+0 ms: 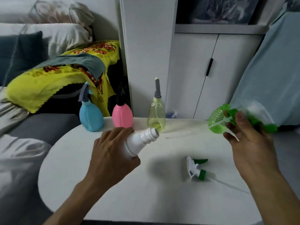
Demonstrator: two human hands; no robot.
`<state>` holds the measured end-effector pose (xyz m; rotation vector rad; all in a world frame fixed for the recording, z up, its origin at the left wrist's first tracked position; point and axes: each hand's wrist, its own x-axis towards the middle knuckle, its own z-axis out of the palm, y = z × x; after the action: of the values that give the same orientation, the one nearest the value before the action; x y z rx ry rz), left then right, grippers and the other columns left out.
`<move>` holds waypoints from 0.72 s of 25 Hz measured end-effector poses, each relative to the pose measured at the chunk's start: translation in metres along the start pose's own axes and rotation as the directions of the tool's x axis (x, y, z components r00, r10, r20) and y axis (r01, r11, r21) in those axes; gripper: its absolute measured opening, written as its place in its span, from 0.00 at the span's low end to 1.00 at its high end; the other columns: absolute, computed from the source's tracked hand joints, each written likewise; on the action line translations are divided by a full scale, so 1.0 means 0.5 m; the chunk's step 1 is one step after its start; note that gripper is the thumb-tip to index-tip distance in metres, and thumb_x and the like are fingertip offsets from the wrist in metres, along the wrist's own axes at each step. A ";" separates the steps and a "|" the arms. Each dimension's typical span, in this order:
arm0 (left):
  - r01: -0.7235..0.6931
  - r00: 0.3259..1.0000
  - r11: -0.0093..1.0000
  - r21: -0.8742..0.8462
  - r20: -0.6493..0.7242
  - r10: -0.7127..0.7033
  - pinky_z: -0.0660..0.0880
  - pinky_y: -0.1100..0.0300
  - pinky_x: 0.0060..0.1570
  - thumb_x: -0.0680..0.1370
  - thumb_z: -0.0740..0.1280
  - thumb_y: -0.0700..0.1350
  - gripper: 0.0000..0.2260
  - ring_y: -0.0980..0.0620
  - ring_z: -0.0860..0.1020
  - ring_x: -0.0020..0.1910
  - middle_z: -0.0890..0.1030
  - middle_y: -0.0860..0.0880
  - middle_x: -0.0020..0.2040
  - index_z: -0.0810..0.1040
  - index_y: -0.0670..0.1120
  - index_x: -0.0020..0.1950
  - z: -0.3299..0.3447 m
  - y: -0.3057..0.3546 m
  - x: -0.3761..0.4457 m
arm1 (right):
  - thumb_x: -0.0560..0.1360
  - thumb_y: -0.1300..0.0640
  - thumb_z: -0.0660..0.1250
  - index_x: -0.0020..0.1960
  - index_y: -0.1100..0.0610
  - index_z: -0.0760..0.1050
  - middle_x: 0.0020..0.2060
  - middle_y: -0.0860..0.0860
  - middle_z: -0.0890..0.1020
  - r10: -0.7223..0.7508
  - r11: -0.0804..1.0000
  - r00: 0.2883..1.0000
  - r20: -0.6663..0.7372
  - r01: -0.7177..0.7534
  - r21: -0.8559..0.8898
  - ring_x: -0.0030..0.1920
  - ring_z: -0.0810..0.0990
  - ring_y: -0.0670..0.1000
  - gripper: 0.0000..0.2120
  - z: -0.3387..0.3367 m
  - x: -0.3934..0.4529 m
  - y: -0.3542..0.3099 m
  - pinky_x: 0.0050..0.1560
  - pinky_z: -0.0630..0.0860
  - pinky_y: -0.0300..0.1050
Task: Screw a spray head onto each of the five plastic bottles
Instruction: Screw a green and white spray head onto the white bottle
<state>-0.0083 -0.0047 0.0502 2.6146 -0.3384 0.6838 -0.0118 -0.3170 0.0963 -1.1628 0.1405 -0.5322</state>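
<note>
My left hand [112,153] grips a white bottle [141,142], tilted with its open threaded neck pointing up and right. Over the table's right edge, my right hand [248,140] holds a green ribbed bottle [218,120] with a green spray head on it; both are blurred. A white and green spray head [197,169] lies loose on the white table [113,200], its thin tube trailing right. At the table's far edge stand a blue bottle [90,116], a pink bottle [122,115] and a clear yellow bottle [156,116], each with a head on top.
A grey sofa [40,124] with pillows and a yellow patterned cloth [53,80] lies left of the table. White cabinets [194,70] stand behind it. A pale blue cloth [272,70] hangs at the right.
</note>
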 end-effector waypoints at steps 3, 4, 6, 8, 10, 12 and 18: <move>-0.004 1.000 1.000 0.029 0.000 0.004 0.75 0.50 0.47 0.58 0.78 0.53 0.31 0.45 0.78 0.46 0.81 0.51 0.52 0.75 0.52 0.60 -0.014 -0.010 -0.009 | 0.68 0.50 0.74 0.41 0.46 0.85 0.42 0.42 0.86 0.000 0.999 1.000 0.023 -0.001 0.046 0.44 0.81 0.46 0.03 0.034 -0.019 -0.001 0.51 0.74 0.47; 0.007 1.000 0.999 0.032 -0.005 -0.007 0.75 0.49 0.47 0.57 0.78 0.52 0.32 0.44 0.78 0.47 0.81 0.50 0.52 0.76 0.51 0.60 -0.017 -0.015 -0.010 | 0.68 0.50 0.74 0.41 0.46 0.85 0.42 0.42 0.86 0.004 0.998 1.000 0.018 -0.005 0.055 0.45 0.80 0.46 0.02 0.042 -0.021 -0.001 0.51 0.74 0.47; 0.024 0.999 0.999 0.027 -0.022 -0.024 0.75 0.48 0.48 0.57 0.80 0.51 0.33 0.42 0.78 0.46 0.81 0.48 0.52 0.76 0.49 0.60 -0.021 -0.022 -0.013 | 0.68 0.51 0.74 0.42 0.47 0.85 0.44 0.44 0.86 0.016 0.998 1.000 0.020 -0.017 0.052 0.47 0.80 0.48 0.03 0.056 -0.024 0.007 0.53 0.74 0.49; 0.020 0.999 0.999 0.032 -0.026 -0.019 0.76 0.47 0.49 0.57 0.81 0.50 0.33 0.42 0.78 0.47 0.81 0.47 0.52 0.76 0.48 0.60 -0.021 -0.022 -0.016 | 0.69 0.51 0.74 0.45 0.49 0.83 0.49 0.48 0.85 0.035 0.999 0.999 0.040 -0.037 0.039 0.48 0.80 0.49 0.06 0.068 -0.030 0.021 0.52 0.75 0.49; 0.006 1.000 0.998 0.060 -0.010 -0.005 0.76 0.46 0.48 0.58 0.78 0.52 0.32 0.42 0.78 0.47 0.81 0.48 0.52 0.77 0.48 0.60 -0.020 -0.020 -0.018 | 0.69 0.51 0.74 0.46 0.50 0.82 0.52 0.52 0.82 0.043 0.998 0.997 0.066 -0.045 0.036 0.46 0.79 0.49 0.07 0.080 -0.035 0.026 0.48 0.73 0.46; 0.002 1.000 0.996 0.084 0.000 -0.002 0.75 0.47 0.47 0.57 0.77 0.52 0.31 0.42 0.78 0.46 0.81 0.48 0.51 0.77 0.49 0.59 -0.019 -0.020 -0.020 | 0.69 0.51 0.74 0.46 0.50 0.82 0.52 0.53 0.83 0.033 0.998 0.998 0.048 -0.035 0.055 0.46 0.78 0.49 0.06 0.081 -0.030 0.021 0.47 0.73 0.45; 0.020 1.000 0.996 0.089 0.022 -0.022 0.74 0.49 0.46 0.58 0.75 0.53 0.29 0.43 0.77 0.45 0.81 0.50 0.50 0.77 0.49 0.58 -0.012 -0.022 -0.020 | 0.68 0.51 0.74 0.48 0.51 0.80 0.55 0.54 0.82 0.057 0.998 0.997 0.053 -0.059 0.028 0.47 0.78 0.49 0.10 0.071 -0.025 0.018 0.50 0.73 0.47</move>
<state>-0.0159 0.0089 0.0462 2.7080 -0.2934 0.6762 -0.0065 -0.2788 0.1005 -1.1399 0.1205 -0.4509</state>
